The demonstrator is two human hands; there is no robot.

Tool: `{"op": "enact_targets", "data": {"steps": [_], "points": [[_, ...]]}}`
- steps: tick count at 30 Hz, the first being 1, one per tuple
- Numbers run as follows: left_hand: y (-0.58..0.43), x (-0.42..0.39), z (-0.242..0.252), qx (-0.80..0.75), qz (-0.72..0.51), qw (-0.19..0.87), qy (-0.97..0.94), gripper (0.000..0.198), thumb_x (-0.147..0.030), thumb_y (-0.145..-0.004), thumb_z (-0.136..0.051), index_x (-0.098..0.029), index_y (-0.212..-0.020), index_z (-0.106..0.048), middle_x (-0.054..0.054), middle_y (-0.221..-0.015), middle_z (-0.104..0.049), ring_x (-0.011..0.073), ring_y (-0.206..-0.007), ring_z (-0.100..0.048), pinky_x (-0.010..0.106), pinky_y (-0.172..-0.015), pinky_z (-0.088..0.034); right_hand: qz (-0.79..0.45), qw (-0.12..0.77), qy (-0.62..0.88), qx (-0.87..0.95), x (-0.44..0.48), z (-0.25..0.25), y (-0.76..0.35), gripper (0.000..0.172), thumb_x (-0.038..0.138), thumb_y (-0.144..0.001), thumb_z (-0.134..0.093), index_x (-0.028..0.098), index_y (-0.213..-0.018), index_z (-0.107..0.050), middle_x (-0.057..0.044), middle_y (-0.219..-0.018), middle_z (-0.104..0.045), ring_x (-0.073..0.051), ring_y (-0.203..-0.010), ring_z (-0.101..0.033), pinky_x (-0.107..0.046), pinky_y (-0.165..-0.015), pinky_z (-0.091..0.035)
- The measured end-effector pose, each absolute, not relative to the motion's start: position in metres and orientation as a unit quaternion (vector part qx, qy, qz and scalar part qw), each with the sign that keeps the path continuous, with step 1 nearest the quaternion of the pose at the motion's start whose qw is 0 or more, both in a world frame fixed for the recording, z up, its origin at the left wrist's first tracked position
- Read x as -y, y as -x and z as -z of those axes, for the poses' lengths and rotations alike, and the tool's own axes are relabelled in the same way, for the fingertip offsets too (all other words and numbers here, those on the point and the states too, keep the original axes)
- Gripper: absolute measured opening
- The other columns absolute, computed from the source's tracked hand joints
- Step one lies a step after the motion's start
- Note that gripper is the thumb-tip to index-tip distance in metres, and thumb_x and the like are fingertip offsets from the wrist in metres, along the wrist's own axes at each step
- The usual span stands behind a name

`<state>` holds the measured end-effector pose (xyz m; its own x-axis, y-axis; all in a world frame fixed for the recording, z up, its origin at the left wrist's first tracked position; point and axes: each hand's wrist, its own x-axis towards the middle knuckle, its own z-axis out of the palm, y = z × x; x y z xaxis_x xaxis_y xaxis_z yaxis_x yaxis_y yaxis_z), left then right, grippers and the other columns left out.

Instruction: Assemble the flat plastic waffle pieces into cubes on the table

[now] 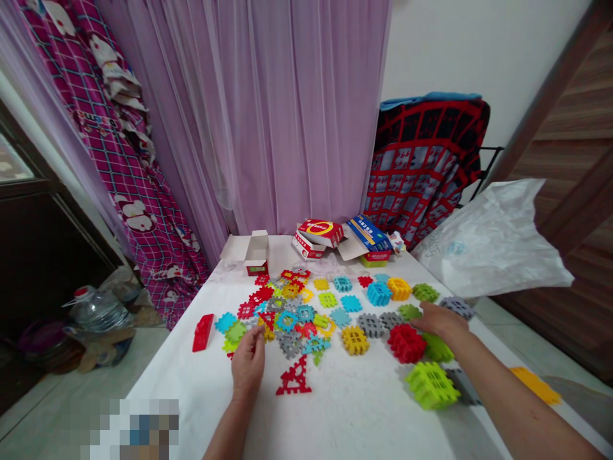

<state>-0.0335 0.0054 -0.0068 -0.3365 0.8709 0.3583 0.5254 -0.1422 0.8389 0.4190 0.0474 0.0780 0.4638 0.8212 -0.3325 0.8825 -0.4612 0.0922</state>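
Observation:
Many colourful interlocking waffle blocks lie scattered over a white table (345, 415). My left hand (248, 364) rests palm down at the near edge of the block pile, its fingertips on small pieces; what they pinch, if anything, is hidden. A red triangular block (294, 379) lies just right of it. My right hand (440, 319) reaches over the right side, fingers curled by a red block cluster (406, 343) and a green block (437, 349). A lime green cluster (431, 384) sits nearer me.
Open cardboard boxes (320, 236) stand at the table's far end before a purple curtain. A white plastic bag (493, 239) hangs at the right. A flat red piece (203, 332) lies near the left edge. A water bottle (98, 310) sits on the floor left.

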Motion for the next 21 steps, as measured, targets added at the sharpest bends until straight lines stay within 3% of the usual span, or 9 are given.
{"op": "enact_targets", "data": {"steps": [13,21], "points": [[0.032,-0.004,0.007,-0.629,-0.502,0.126,-0.58,0.03,-0.036,-0.086,-0.046,-0.022,-0.097,-0.07,0.005,-0.096,-0.076,0.02,-0.089,-0.071,0.036,-0.084,-0.056,0.11,0.079,-0.844,-0.519,-0.054,-0.064,-0.43,0.051,0.045,-0.077,-0.06,0.02,-0.121,-0.063,-0.016,-0.131,-0.062,-0.034,-0.12,-0.059,-0.046,-0.094,-0.049],[0.031,-0.005,0.011,-0.633,-0.495,0.093,-0.588,0.026,-0.031,-0.087,-0.047,-0.023,-0.098,-0.069,0.005,-0.099,-0.076,0.0197,-0.091,-0.071,0.036,-0.084,-0.056,0.118,0.101,-0.841,-0.518,-0.059,-0.053,-0.43,0.056,0.046,-0.078,-0.06,0.017,-0.125,-0.059,-0.019,-0.132,-0.061,-0.032,-0.119,-0.061,-0.043,-0.093,-0.05]]}}
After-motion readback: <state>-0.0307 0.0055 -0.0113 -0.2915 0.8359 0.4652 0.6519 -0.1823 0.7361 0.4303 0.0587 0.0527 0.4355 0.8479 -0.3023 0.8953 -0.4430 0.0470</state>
